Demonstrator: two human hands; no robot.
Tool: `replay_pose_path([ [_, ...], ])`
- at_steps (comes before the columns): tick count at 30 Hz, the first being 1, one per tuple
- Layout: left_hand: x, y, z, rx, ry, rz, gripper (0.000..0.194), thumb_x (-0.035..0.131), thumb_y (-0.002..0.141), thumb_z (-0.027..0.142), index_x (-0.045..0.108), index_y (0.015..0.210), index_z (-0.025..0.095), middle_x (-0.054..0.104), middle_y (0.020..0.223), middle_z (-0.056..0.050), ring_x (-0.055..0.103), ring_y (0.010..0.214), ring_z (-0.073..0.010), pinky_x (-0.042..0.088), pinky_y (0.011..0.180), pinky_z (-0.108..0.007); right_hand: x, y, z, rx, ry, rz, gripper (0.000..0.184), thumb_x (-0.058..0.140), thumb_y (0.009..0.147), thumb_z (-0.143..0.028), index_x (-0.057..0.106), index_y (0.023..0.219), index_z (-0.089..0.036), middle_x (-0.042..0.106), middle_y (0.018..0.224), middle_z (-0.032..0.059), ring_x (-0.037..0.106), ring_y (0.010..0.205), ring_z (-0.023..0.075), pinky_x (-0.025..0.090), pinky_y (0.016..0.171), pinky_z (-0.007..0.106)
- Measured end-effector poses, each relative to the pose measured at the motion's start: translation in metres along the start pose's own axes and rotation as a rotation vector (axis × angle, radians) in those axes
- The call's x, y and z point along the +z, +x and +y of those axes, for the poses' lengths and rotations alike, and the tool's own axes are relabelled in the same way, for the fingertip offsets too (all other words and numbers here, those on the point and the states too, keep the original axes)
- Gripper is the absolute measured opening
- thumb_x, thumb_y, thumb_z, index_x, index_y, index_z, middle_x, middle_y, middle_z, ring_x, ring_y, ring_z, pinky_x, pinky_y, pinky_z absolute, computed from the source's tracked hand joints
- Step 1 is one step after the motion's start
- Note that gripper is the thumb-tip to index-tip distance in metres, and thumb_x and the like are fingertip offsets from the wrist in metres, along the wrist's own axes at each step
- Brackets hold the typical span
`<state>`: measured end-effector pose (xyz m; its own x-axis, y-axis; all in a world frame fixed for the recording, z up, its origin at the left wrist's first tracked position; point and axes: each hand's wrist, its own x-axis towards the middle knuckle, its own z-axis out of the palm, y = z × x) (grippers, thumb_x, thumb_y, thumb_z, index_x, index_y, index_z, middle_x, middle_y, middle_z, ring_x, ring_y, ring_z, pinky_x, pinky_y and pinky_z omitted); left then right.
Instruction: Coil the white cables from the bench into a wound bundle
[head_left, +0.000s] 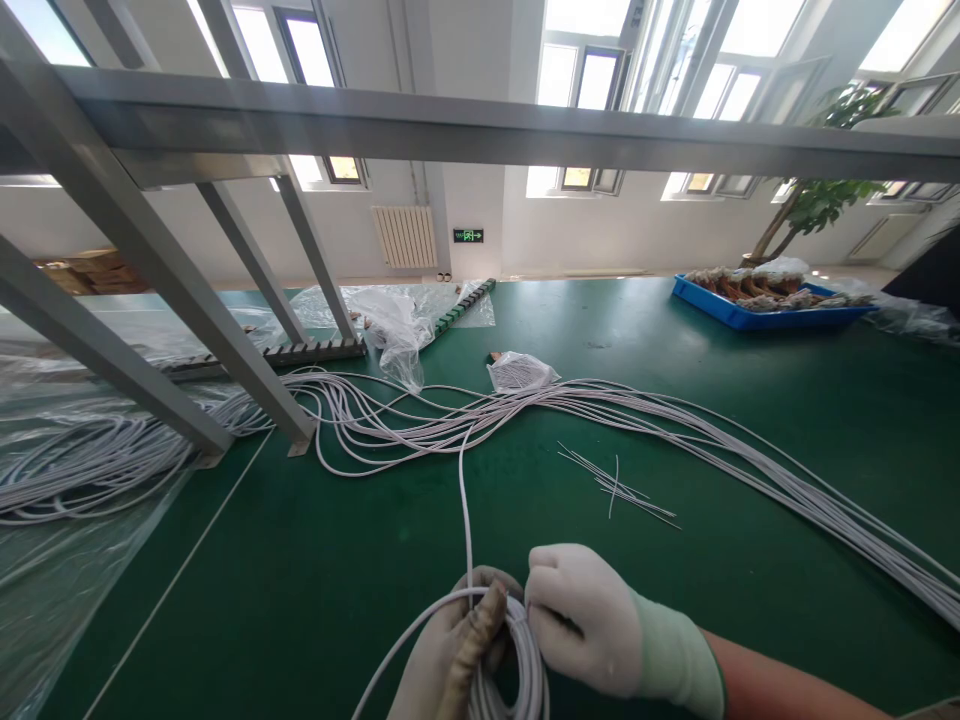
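Both gloved hands sit at the bottom edge, around 6 o'clock. Left hand (450, 650) has its fingers wrapped around a coil of white cable (517, 650), thumb lying over the loops; right hand (581, 620) has its fingers pinched shut on the same coil at its upper right side. The coil looks several turns thick already, so the winding seems partly done. One loose strand (465, 490) runs from the coil straight up toward 12 o'clock and joins the big spread of white cables (675, 425) lying across the green surface (300, 580), so that strand still has slack left to take in, by the look of it. The spread fans from centre out to 3–4 o'clock and loops left toward 9 o'clock, where more cable lies under clear plastic sheet (67, 520); none of that is coiled. A few short thin cut pieces (622, 490) lie loose at about 2 o'clock of the hands, apart from them. Small plastic bag (517, 372) rests on the cable spread at 12 o'clock. Blue tray (757, 315) with brownish parts far off at 1–2 o'clock. Grey metal frame legs (225, 350) stand at 10 o'clock.
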<state>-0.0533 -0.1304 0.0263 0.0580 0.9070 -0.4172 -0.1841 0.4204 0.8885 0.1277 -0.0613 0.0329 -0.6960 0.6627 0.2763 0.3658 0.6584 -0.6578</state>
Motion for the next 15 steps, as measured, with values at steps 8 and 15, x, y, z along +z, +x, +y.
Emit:
replay_pose_path([
  [8, 0.002, 0.008, 0.002, 0.284, 0.510, 0.053, 0.038, 0.060, 0.089, 0.064, 0.073, 0.090, 0.028, 0.071, 0.093, -0.008, 0.064, 0.083, -0.0284, 0.048, 0.073, -0.037, 0.002, 0.005, 0.005, 0.698, 0.583, -0.283, 0.027, 0.046, 0.089, -0.032, 0.053, 0.065, -0.021, 0.043, 0.056, -0.0040, 0.040, 0.050, 0.0138, 0.031, 0.048, 0.028],
  [15, -0.005, 0.009, 0.001, -0.055, -0.029, 0.152, 0.045, 0.068, 0.084, 0.066, 0.069, 0.097, 0.023, 0.070, 0.085, -0.005, 0.066, 0.084, -0.0278, 0.050, 0.078, -0.038, -0.006, 0.001, 0.019, 0.470, 0.341, 0.127, 0.051, 0.038, 0.105, -0.055, 0.071, 0.095, -0.018, 0.063, 0.082, 0.0057, 0.057, 0.070, 0.0210, 0.049, 0.066, 0.036],
])
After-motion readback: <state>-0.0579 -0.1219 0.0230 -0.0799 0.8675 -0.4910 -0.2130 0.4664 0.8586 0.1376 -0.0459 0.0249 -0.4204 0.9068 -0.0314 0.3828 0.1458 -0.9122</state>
